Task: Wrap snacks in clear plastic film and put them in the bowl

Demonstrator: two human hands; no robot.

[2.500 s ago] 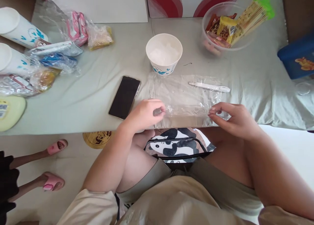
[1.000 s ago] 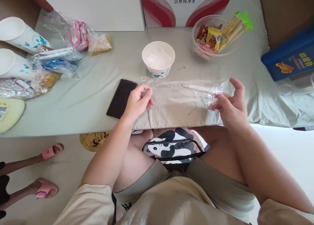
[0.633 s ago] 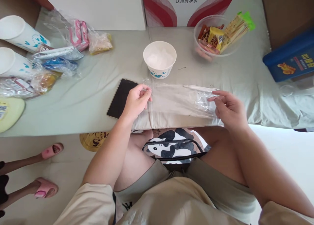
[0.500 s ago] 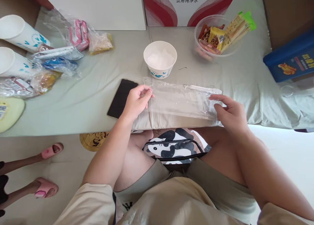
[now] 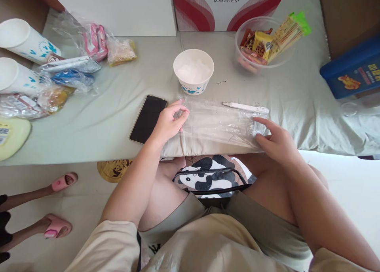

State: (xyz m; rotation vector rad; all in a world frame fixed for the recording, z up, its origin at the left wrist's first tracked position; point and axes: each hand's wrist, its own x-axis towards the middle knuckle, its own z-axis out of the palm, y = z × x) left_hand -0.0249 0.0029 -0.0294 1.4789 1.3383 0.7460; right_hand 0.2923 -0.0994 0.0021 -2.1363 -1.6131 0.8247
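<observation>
A clear plastic bag (image 5: 216, 121) lies stretched along the front of the cloth-covered table. At its left end, my left hand (image 5: 172, 119) pinches the film between thumb and fingers. My right hand (image 5: 276, 139) rests at the other end, thumb and forefinger apart, touching the crumpled plastic. Along the bag's far edge is a slim white tool (image 5: 247, 107) with a dark tip, like a pen or craft knife. A black phone (image 5: 148, 118) lies beside my left hand. Beyond the bag stands a white paper bowl (image 5: 193, 82) holding white, translucent pieces.
Paper cups (image 5: 22, 38) and wrapped snacks (image 5: 73, 78) crowd the left. At the back right sits a clear tub (image 5: 285, 62) of snacks, with a blue package (image 5: 350, 72) farther right. A printed box (image 5: 192, 10) stands behind. Another person's feet in pink slippers (image 5: 57, 226) show at lower left.
The bag has come down flatter and nearer me, uncovering the white tool behind it. My left hand has shifted slightly right; my right hand has moved slightly left and down.
</observation>
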